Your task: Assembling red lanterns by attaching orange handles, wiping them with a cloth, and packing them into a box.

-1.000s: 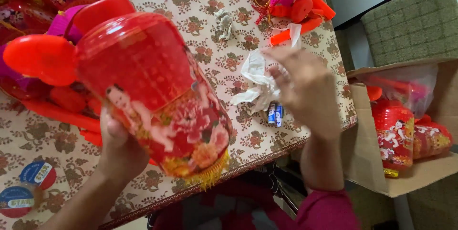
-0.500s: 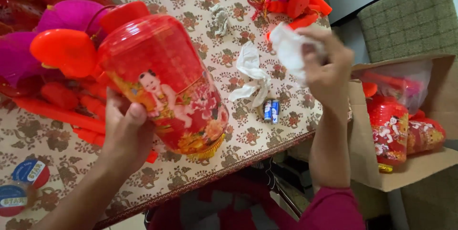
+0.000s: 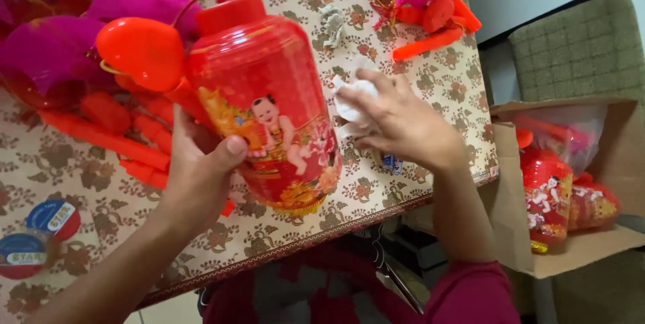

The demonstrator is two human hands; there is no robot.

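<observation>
Floral-patterned cloth covers the worktop (image 3: 437, 89), which carries a heap of red and magenta plastic parts (image 3: 101, 82) at its far left, a second cluster of pink and orange parts (image 3: 430, 2) at the far right, two round tape rolls (image 3: 40, 233) at the near left edge and a small blue-and-white item (image 3: 392, 161) near the right edge. An open cardboard box (image 3: 524, 230) beside the worktop holds more red lanterns (image 3: 547, 196). Held clear above the worktop near its front edge, tilted with the cap end away from the person, is the red plastic lantern (image 3: 265, 96) printed with a child figure and flowers. The left hand (image 3: 201, 176) grips its lower side, thumb pressed on the printed face. The right hand (image 3: 403, 122) is closed on a crumpled white wad (image 3: 356, 89), just beside the lantern's right flank. As a judgement, the work goes best if the left hand keeps a firm but light hold, since the thin shell may dent, and the wad meets the surface with even pressure. Against the picture half a second earlier, the right hand is lower and nearer the lantern, and the lantern sits more central with its printed figure turned further toward the person.
</observation>
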